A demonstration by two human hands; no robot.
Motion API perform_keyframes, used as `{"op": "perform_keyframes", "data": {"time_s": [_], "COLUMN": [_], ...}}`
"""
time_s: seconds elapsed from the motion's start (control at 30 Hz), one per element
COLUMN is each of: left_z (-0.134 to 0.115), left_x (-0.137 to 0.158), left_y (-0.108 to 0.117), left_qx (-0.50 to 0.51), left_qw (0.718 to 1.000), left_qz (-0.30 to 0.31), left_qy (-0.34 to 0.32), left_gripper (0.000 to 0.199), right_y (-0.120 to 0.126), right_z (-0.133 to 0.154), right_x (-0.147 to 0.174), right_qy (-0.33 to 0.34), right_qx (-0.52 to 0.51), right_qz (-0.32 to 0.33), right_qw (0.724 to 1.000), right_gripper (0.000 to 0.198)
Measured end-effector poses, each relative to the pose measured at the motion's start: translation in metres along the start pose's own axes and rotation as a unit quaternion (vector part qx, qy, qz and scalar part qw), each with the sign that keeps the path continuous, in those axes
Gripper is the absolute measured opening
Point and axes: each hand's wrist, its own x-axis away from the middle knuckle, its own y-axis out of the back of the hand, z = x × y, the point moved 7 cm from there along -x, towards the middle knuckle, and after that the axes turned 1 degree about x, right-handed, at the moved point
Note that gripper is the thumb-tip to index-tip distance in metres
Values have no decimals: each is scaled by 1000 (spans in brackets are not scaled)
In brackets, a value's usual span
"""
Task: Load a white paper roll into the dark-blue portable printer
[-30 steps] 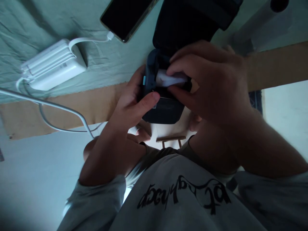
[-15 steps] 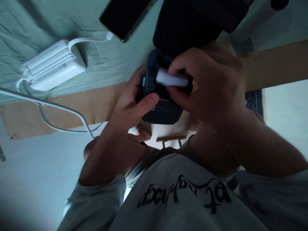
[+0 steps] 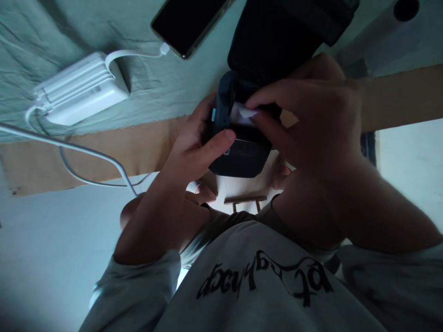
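A small dark printer (image 3: 242, 161) with a light-blue tab on its left side is held at the table's front edge, its compartment facing me. My left hand (image 3: 194, 143) is wrapped round its left side, thumb on the front rim. Inside the compartment lies a white paper roll (image 3: 237, 119). Reaching in from the right, my right hand (image 3: 321, 115) pinches the loose end of the paper between thumb and forefinger. The right part of the roll is hidden behind those fingers.
Behind the printer is a large black object (image 3: 263, 37). A phone (image 3: 190, 23) is cabled to a white power adapter (image 3: 86, 90) on the green cloth (image 3: 145, 87). A translucent roll (image 3: 384, 37) lies at the far right. A white cable (image 3: 93, 150) hangs over the edge.
The fingers of my right hand have shifted from gripping round the roll to pinching its paper end, which now sticks up. The roll sits lower in the printer. My view has shifted slightly.
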Motion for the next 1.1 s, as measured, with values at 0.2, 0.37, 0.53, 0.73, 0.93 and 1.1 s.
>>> {"op": "perform_keyframes", "data": {"time_s": [0.2, 0.37, 0.53, 0.73, 0.93, 1.1], "left_z": [1, 8, 8, -2, 0, -4], "left_x": [-1, -8, -9, -1, 0, -1], "left_y": [2, 9, 9, -1, 0, 4], "left_qx": [28, 50, 29, 2, -23, -65], "left_qw": [999, 995, 994, 996, 998, 994], "left_qz": [5, 23, 41, 55, 51, 41], "left_qy": [-37, -84, -100, -72, -41, -71], "left_gripper": [44, 59, 82, 91, 101, 96], "right_y": [22, 20, 7, 22, 9, 11], "right_z": [13, 29, 32, 3, -31, -34], "right_x": [8, 17, 21, 16, 13, 12], "right_qy": [78, 153, 163, 89, -79, -42], "right_qx": [-16, -82, -93, -252, -259, -360], "right_qz": [-171, -174, -98, -181, -121, -159], "right_qw": [982, 969, 977, 946, 955, 918], "right_gripper": [13, 15, 25, 18, 50, 47]}}
